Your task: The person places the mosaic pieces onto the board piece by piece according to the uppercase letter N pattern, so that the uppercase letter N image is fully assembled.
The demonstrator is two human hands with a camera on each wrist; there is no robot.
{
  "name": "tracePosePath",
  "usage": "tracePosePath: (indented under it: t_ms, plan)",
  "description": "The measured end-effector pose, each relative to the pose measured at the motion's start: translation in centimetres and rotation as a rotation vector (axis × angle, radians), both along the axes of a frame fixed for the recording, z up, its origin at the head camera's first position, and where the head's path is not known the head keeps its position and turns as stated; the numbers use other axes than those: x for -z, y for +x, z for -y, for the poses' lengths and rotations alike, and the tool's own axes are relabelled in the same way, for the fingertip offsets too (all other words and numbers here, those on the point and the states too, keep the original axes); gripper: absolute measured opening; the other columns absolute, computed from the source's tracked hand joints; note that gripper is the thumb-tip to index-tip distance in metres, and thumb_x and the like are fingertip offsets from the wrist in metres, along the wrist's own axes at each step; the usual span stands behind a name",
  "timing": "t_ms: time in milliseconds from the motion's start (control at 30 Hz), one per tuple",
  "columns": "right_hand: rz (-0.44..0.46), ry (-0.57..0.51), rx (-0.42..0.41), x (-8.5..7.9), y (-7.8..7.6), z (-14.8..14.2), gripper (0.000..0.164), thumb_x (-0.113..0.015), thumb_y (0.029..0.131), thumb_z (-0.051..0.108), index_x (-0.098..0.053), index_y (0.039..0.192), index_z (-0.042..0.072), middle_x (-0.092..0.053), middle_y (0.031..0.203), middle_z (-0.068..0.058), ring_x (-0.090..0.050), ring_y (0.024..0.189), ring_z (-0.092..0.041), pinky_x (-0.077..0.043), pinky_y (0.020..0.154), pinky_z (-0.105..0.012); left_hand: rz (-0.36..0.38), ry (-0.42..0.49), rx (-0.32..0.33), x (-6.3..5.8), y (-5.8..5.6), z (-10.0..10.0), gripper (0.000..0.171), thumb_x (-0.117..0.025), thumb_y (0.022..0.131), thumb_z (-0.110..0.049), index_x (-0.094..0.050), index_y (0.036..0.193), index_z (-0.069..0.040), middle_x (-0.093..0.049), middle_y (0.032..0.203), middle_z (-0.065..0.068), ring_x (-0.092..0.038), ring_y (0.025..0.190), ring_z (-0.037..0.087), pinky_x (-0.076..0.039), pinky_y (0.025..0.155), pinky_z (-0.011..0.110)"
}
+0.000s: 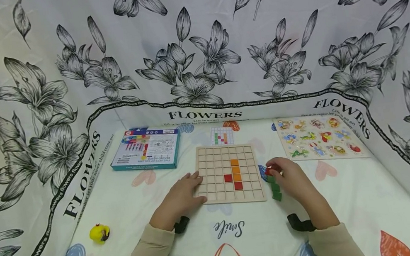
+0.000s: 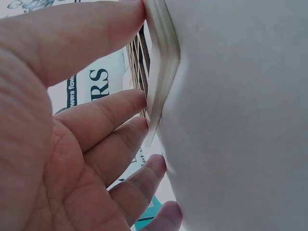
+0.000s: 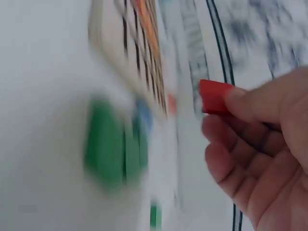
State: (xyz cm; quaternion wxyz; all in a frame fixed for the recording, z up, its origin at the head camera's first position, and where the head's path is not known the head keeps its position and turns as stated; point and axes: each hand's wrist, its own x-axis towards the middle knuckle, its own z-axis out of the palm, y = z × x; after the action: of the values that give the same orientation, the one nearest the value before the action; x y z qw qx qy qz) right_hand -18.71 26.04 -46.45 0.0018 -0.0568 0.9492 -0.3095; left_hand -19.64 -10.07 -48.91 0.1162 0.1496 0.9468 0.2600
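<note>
A wooden grid board [image 1: 215, 191] lies on the cloth in front of me. On it stands a column of orange squares [image 1: 235, 170], with a red square [image 1: 238, 185] below and another red square [image 1: 228, 178] to the left. My left hand [image 1: 183, 193] rests at the board's left edge, fingers extended; in the left wrist view the thumb [image 2: 96, 31] and fingertips touch its rim. Right of the board, my right hand [image 1: 289, 175] pinches a red block [image 3: 214, 97] between thumb and fingers. Several green blocks [image 1: 276, 188] sit beside and below that hand.
Behind the board lies a small pattern card [image 1: 222, 135] with coloured squares. A boxed set [image 1: 146, 150] is at the back left, an insect picture board [image 1: 316, 138] at the back right. A yellow toy duck [image 1: 99, 233] sits at left. Flowered curtain surrounds the cloth.
</note>
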Motion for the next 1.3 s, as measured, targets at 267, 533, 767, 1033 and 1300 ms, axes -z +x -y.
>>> tracePosePath:
  t_ms: [267,533,767,1033,1300]
  plan:
    - [0.015,-0.013,-0.162,-0.8,-3.4,7.1,0.024,-0.066,0.109,0.01,-0.076,0.131,0.008,-0.076,0.125,-0.005,-0.071,0.112,-0.023,-0.062,0.102,-0.048,0.021,0.016,-0.03,-0.1,0.2,0.2,0.071,-0.086,0.095,-0.031,-0.059,0.158,-0.011,-0.042,0.175,0.005,-0.031,0.166,0.037,-0.029,0.132,0.064]
    - [0.044,0.077,-0.215,0.9,-7.3,11.6,0.018,-0.07,0.107,0.014,-0.079,0.123,0.015,-0.077,0.124,-0.002,-0.068,0.116,-0.023,-0.057,0.111,-0.048,0.024,0.002,-0.015,0.5,-0.1,0.0,0.071,-0.085,0.096,-0.033,-0.059,0.159,-0.012,-0.043,0.175,0.002,-0.031,0.166,0.036,-0.03,0.131,0.064]
    - [0.081,0.1,-0.191,1.6,-8.5,12.9,0.016,-0.071,0.107,0.017,-0.08,0.12,0.019,-0.077,0.119,0.0,-0.066,0.109,-0.022,-0.057,0.109,-0.047,0.027,0.001,-0.024,0.5,0.0,-0.2,0.071,-0.085,0.096,-0.034,-0.059,0.159,-0.013,-0.043,0.174,0.002,-0.031,0.166,0.036,-0.03,0.132,0.064]
    - [0.096,0.112,-0.158,1.2,-8.4,13.2,0.012,-0.072,0.107,0.018,-0.079,0.116,0.02,-0.075,0.113,0.001,-0.063,0.102,-0.023,-0.058,0.099,-0.044,0.02,0.001,-0.027,0.4,-0.1,0.0,0.071,-0.085,0.095,-0.034,-0.059,0.159,-0.013,-0.043,0.174,0.002,-0.031,0.166,0.036,-0.03,0.132,0.064]
    - [0.085,0.137,-0.202,1.1,-7.5,13.4,0.007,-0.072,0.106,0.015,-0.079,0.106,0.018,-0.073,0.108,0.0,-0.063,0.098,-0.021,-0.058,0.096,-0.043,0.013,0.011,-0.021,0.3,-0.2,0.1,0.071,-0.086,0.095,-0.033,-0.06,0.158,-0.012,-0.043,0.174,0.003,-0.031,0.166,0.036,-0.03,0.132,0.063]
